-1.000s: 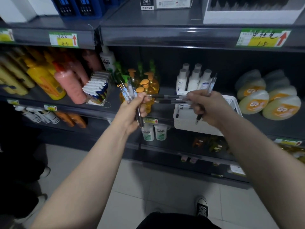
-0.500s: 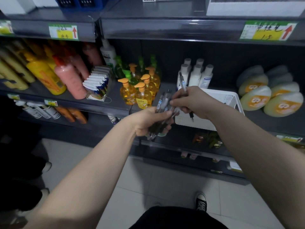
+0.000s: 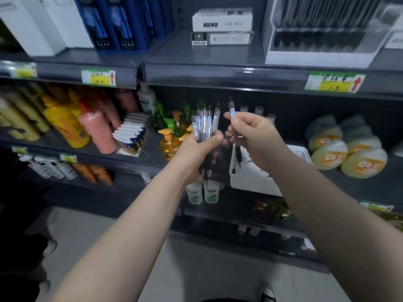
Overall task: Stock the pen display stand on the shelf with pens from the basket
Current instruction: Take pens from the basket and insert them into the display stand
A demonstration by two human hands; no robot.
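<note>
Lifted upright, the pen bundle point(image 3: 204, 125) was gripped by the left hand point(image 3: 196, 150) and a single pen point(image 3: 232, 110) pinched by the right hand point(image 3: 250, 138), none yet placed in the pen display stand point(image 3: 320, 55) above.

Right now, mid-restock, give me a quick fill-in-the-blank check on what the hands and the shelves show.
The left hand grips a bundle of pens; the right hand holds just ___ pen. The basket on the shelf is ___ in colour. The pen stand sits on the shelf ___ the basket. Missing: one; white; above.
</note>
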